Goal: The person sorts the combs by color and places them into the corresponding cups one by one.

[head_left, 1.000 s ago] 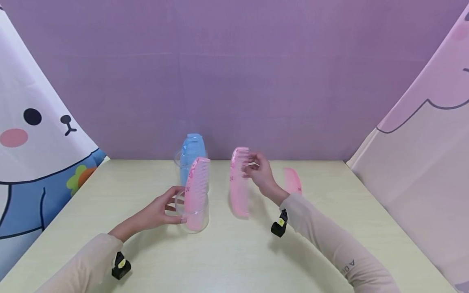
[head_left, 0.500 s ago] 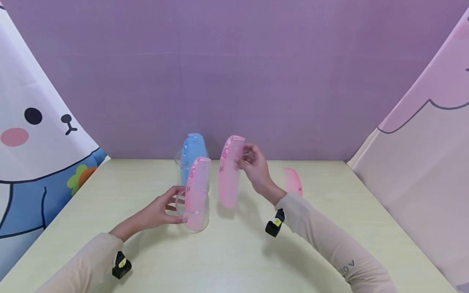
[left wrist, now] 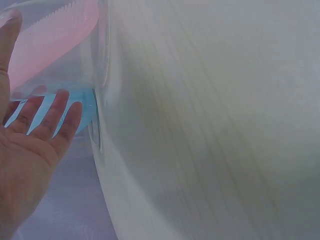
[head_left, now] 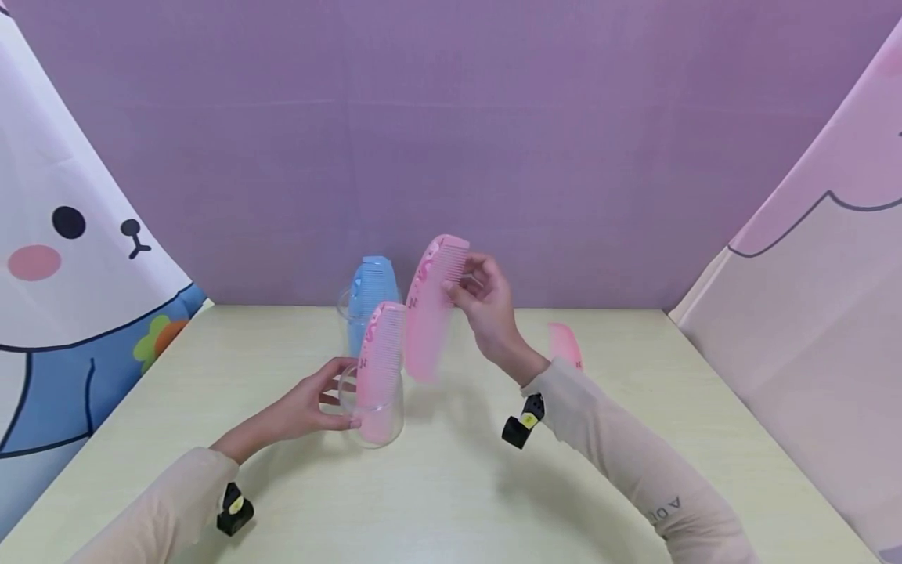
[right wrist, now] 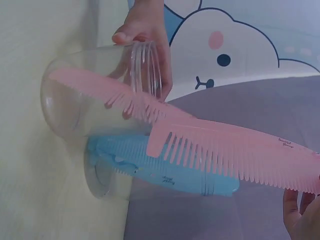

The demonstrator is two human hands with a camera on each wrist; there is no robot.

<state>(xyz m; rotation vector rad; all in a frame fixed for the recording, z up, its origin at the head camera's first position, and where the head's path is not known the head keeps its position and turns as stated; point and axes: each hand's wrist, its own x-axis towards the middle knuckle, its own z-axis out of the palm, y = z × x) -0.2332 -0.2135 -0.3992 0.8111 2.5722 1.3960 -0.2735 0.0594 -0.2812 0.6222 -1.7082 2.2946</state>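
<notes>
My left hand [head_left: 303,407] curled around the clear cup [head_left: 371,413] near centre of the table [head_left: 451,486], a pink comb [head_left: 378,368] standing inside, my right hand [head_left: 486,305] raised, pinching a second pink comb [head_left: 430,309] by its teeth, tilted, just right of the cup

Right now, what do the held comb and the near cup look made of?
Held pink comb: likely moulded plastic, slightly glossy; thin uniform teeth, light passes through.
Near cup: clear plastic or glass, can't tell; see-through, shiny wall, with a comb standing inside.
</notes>
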